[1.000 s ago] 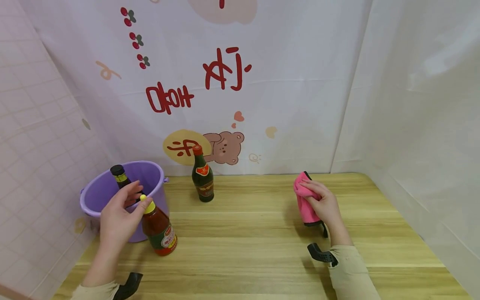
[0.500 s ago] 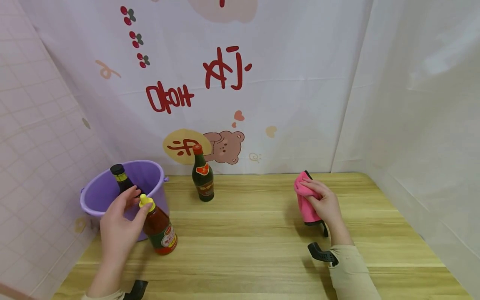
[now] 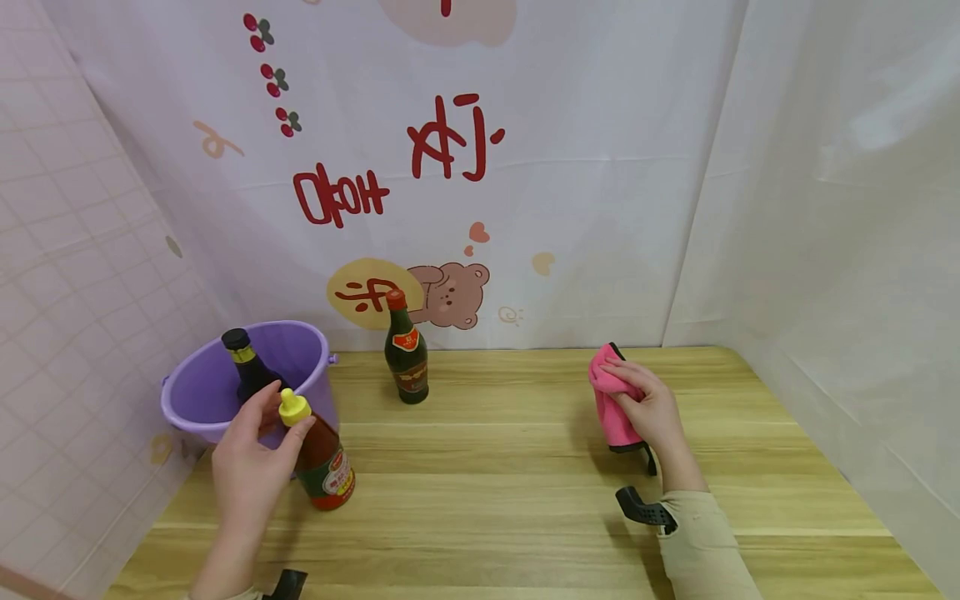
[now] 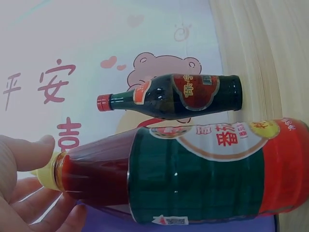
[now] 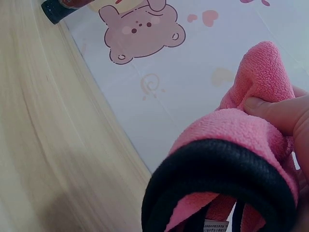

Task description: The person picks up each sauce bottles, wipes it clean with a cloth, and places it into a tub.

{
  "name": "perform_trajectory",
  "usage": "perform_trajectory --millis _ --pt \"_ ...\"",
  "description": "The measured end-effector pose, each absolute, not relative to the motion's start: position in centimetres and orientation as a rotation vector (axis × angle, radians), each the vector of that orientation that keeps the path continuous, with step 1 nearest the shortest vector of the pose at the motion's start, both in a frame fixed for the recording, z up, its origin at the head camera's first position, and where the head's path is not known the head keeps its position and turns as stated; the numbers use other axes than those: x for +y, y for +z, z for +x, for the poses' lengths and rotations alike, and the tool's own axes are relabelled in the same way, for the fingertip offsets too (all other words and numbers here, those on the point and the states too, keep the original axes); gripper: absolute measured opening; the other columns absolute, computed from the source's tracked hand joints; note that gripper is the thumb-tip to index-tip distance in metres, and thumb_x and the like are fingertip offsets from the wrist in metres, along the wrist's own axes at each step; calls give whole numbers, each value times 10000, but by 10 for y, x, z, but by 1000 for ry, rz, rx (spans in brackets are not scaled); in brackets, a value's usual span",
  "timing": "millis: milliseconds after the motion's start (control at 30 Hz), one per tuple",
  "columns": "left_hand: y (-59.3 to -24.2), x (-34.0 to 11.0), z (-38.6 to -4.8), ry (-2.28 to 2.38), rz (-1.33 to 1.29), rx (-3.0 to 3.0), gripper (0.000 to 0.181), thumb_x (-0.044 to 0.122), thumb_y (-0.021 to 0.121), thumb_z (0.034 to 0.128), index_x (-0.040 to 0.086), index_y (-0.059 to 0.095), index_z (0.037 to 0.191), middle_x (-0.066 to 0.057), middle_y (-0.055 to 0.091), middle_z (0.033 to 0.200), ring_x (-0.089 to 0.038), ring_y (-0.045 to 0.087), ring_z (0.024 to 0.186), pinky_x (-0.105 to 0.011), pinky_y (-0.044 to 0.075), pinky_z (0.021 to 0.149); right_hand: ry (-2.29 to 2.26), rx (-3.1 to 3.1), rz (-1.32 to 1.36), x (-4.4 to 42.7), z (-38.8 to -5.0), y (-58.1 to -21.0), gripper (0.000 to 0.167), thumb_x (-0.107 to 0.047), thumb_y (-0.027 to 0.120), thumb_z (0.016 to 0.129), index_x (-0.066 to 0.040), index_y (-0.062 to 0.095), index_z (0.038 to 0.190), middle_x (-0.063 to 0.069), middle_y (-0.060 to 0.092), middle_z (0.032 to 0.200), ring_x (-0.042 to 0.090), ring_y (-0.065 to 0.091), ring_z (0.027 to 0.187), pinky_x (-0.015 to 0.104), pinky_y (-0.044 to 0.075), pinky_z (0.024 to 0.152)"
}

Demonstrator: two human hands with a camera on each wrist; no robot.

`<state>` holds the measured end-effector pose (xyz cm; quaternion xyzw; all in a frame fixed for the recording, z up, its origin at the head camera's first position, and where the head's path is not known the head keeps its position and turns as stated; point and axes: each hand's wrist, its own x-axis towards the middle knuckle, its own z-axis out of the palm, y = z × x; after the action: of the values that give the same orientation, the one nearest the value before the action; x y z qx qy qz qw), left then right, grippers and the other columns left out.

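Note:
In the head view, my left hand (image 3: 255,458) is at the yellow-capped ketchup bottle (image 3: 327,471), which stands on the table near the front of the bucket. In the left wrist view, its thumb and spread fingers (image 4: 46,212) lie on either side of the yellow cap (image 4: 48,171); firm contact is unclear. My right hand (image 3: 654,408) pinches a folded pink cloth (image 3: 611,408) with black edging above the table's right side. The right wrist view shows the thumb pressed into the cloth (image 5: 231,123), while the other fingers are mostly hidden.
A purple bucket (image 3: 318,392) stands at the left, with a black-capped dark bottle (image 3: 251,367) leaning inside. Near the back wall a green bottle (image 3: 407,362) with a red cap stands on the wooden table (image 3: 495,467). Printed white cloth (image 3: 600,167) hangs behind.
My left hand has shifted a little to the right and toward me around the ketchup bottle's cap. The bottle stays in its place, and the right hand with the pink cloth is still.

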<state>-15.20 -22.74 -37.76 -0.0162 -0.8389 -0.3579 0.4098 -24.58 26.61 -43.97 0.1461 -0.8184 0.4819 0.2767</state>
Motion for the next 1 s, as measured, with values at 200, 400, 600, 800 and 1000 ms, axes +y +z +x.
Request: perform_trajectory --millis 200,400,600,800,1000 --pt "-379 -225 -154 -808 -31 -2119 586 4 865 715 19 639 1256 -147 696 1062 -139 586 819 -123 396 737 1291 -2202 397 266 -245 -439 320 101 726 832 -15 737 1130 163 643 1256 372 530 1229 73 391 919" --pt "-382 -226 -156 -772 -31 -2092 502 -9 857 715 4 660 1177 -149 687 951 -171 570 774 -244 392 687 1292 -2175 410 265 -245 -438 316 129 719 823 25 727 1121 207 640 1241 405 534 1215 55 376 914" --pt "-383 -224 -155 -760 -20 -2085 466 2 857 716 5 671 1143 -144 693 921 -173 571 754 -261 387 674 1279 -2206 399 266 -245 -440 327 105 728 829 -4 731 1138 179 642 1251 385 535 1218 64 389 912" --pt "-383 -221 -156 -751 -47 -2078 473 -12 867 694 -7 674 1126 -156 692 925 -213 593 753 -241 386 667 1281 -2200 412 266 -245 -442 337 109 731 822 -11 734 1136 169 646 1247 378 535 1211 73 397 915" --pt "-383 -213 -161 -772 -94 -2074 470 -26 873 680 -18 668 1104 -167 685 930 -259 626 764 -209 390 662 1292 -2193 407 267 -247 -442 323 114 721 829 -2 732 1130 188 640 1250 390 529 1221 74 394 919"
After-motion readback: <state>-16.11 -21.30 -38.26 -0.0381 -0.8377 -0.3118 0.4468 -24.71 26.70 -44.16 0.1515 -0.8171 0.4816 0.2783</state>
